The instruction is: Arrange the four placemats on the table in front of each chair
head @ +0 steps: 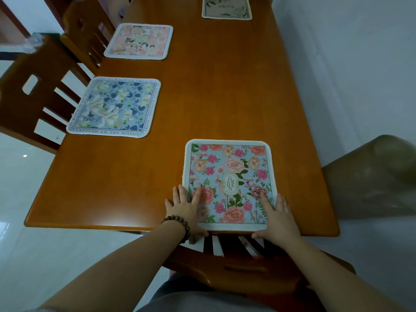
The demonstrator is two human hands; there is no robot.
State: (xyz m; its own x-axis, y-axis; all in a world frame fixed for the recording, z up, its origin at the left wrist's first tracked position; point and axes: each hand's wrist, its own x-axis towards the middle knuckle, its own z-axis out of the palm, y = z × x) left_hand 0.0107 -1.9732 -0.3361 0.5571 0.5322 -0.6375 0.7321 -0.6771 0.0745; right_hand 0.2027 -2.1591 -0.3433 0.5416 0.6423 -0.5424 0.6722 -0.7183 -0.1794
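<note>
Both hands flat, fingers straight: left hand [185,209], right hand [278,216] pressing near mat [229,176] on tabletop [202,97]. Blue mat [114,106], pink mat [139,41], far mat [226,7] possibly cream.

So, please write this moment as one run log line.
mats on table: four | left hand, right hand: flat on near mat | step: aligning

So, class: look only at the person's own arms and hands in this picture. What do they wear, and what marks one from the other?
Both forearms are bare; no sleeves reach them. The left hand has a bracelet of round dark brown wooden beads around its wrist. The right hand and its wrist wear nothing. No rings, watch or gloves can be seen on either.
</note>
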